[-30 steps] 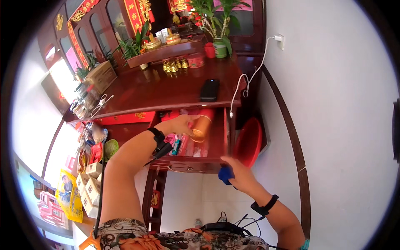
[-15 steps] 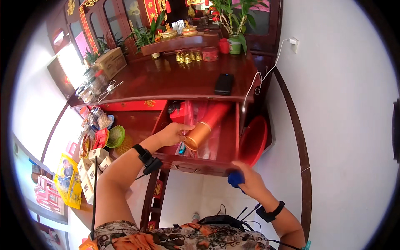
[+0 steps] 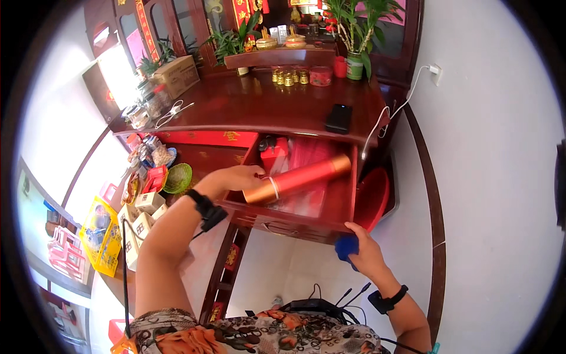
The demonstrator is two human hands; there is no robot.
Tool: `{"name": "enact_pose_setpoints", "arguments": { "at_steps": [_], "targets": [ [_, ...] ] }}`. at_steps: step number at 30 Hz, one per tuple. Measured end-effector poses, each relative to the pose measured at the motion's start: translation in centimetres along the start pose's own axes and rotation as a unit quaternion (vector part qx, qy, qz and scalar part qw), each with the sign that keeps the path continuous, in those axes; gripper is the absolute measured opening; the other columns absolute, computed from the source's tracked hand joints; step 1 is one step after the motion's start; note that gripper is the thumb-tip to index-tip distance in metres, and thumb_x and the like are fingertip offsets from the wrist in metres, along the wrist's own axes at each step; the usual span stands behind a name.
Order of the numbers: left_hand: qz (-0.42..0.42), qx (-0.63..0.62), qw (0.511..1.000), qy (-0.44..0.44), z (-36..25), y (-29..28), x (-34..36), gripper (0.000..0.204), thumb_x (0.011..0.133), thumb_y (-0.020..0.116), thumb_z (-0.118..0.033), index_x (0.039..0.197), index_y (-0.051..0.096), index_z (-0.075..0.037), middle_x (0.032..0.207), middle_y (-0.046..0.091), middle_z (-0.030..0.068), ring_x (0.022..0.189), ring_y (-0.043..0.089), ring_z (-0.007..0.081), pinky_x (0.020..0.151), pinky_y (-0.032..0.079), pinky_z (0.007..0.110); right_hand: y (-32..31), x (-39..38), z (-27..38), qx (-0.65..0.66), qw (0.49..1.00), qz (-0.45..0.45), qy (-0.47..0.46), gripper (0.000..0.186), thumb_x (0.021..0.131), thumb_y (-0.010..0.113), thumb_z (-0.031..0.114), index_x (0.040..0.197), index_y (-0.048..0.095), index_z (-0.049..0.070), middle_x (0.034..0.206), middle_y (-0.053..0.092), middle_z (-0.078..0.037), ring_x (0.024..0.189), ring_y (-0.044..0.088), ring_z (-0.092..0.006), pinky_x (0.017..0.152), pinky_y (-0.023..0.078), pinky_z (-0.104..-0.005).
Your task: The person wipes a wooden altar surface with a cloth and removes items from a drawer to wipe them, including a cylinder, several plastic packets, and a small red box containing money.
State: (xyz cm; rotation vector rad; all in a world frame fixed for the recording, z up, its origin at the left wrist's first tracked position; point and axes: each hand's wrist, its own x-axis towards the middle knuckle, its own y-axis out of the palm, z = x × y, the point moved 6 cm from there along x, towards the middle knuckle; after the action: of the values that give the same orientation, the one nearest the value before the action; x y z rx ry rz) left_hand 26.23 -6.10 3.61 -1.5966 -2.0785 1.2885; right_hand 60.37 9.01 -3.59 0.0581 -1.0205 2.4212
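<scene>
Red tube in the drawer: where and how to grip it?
Likely best around the middle of the red tube, from above, fingers wrapping across its length. It is long and round, slants across the open drawer, and its upper side is uncovered there; the left hand is at its left end.

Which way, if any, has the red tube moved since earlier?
Yes: against the drawer, the red tube has swung its near end left, and its far end now shows.

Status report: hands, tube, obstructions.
Left hand holding red tube, slanted over open drawer. Right hand gripping blue object at drawer's corner. Tabletop overhangs drawer's back.
</scene>
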Motion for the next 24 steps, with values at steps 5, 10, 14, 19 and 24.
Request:
{"name": "enact_pose_setpoints", "arguments": {
  "at_steps": [5,10,14,19,24],
  "targets": [
    [0.013,0.388,0.921,-0.037,-3.9,4.5,2.8,0.101,0.071,0.068,-0.067,0.146,0.034,-0.007,0.127,0.055,0.0248,0.115,0.057,0.0374,0.097,0.046,0.041,-0.1,-0.3,-0.2,-0.018,1.000,-0.009,0.005,0.079,0.067,0.065,-0.004,0.138,0.040,0.021,0.121,0.056,-0.019,0.106,0.059,-0.0415,0.087,0.050,-0.0439],
    [-0.001,0.298,0.954,-0.046,0.4,4.8,6.2,0.104,0.068,0.072,-0.065,0.144,0.034,-0.006,0.126,0.054,0.0260,0.116,0.055,0.0417,0.098,0.045,0.045,0.0,-0.3,0.5,-0.023,1.000,0.003,0.014,0.081,0.068,0.066,-0.004,0.139,0.039,0.022,0.119,0.056,-0.020,0.103,0.059,-0.0421,0.086,0.050,-0.0450],
    [-0.022,0.345,0.938,-0.038,-2.1,4.4,5.9,0.098,0.067,0.074,-0.061,0.138,0.040,-0.001,0.123,0.056,0.0258,0.114,0.055,0.0414,0.097,0.045,0.046,0.0,-0.4,-0.3,-0.018,1.000,0.005,0.014,0.081,0.068,0.067,-0.004,0.140,0.038,0.022,0.121,0.055,-0.021,0.105,0.059,-0.0422,0.087,0.050,-0.0456],
    [-0.058,0.324,0.944,-0.018,-4.4,1.4,2.7,0.078,0.068,0.073,-0.052,0.123,0.055,0.001,0.120,0.059,0.0249,0.111,0.057,0.0377,0.095,0.046,0.044,0.0,-0.2,-0.1,-0.005,1.000,0.016,-0.007,0.081,0.068,0.066,-0.005,0.140,0.039,0.022,0.122,0.054,-0.021,0.108,0.058,-0.0422,0.089,0.050,-0.0449],
    [-0.099,0.282,0.954,0.010,-4.0,0.6,-4.8,0.074,0.064,0.076,-0.049,0.118,0.059,-0.002,0.113,0.062,0.0228,0.109,0.058,0.0372,0.094,0.047,0.044,-0.3,0.2,-0.1,0.010,1.000,0.019,0.002,0.078,0.067,0.063,-0.006,0.138,0.042,0.018,0.123,0.056,-0.019,0.114,0.055,-0.0399,0.094,0.047,-0.0428]
  ]
}}
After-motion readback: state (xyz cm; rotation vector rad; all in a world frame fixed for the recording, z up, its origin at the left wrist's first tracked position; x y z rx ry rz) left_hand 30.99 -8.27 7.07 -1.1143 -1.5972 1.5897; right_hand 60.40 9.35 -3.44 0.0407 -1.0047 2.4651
